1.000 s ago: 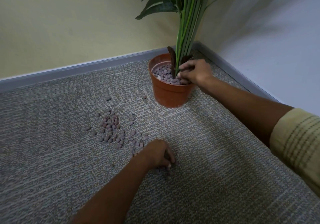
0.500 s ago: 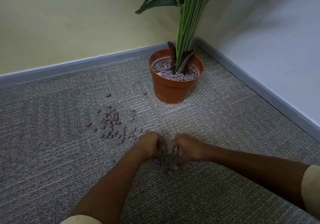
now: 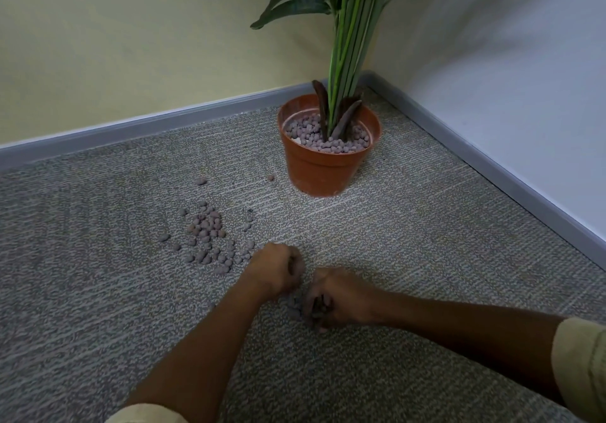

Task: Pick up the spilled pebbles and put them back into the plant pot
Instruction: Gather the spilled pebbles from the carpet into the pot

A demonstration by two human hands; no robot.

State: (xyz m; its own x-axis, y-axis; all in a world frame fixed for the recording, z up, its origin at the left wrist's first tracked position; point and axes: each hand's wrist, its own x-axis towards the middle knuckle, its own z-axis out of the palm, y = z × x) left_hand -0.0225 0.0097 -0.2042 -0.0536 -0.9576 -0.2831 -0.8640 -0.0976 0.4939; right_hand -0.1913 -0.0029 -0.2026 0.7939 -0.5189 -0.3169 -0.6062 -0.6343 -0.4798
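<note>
An orange plant pot [image 3: 323,170] with a tall green plant stands on the carpet in the room's corner, its top filled with grey-purple pebbles. Several spilled pebbles [image 3: 208,237] lie scattered on the carpet to the pot's left and nearer to me. My left hand [image 3: 275,270] rests curled on the carpet at the right edge of that patch. My right hand [image 3: 337,298] is beside it, fingers curled down around a few pebbles [image 3: 319,306] on the carpet. A few more pebbles lie between the two hands.
Two stray pebbles lie apart, one [image 3: 270,177] just left of the pot and one [image 3: 200,181] further left. A grey skirting board [image 3: 164,121] runs along the yellow wall, and another along the white wall on the right. Grey carpet covers the floor.
My right hand left the pot's rim and came down to the carpet beside my left hand. Since half a second ago the two hands have drawn slightly apart, the right one lower.
</note>
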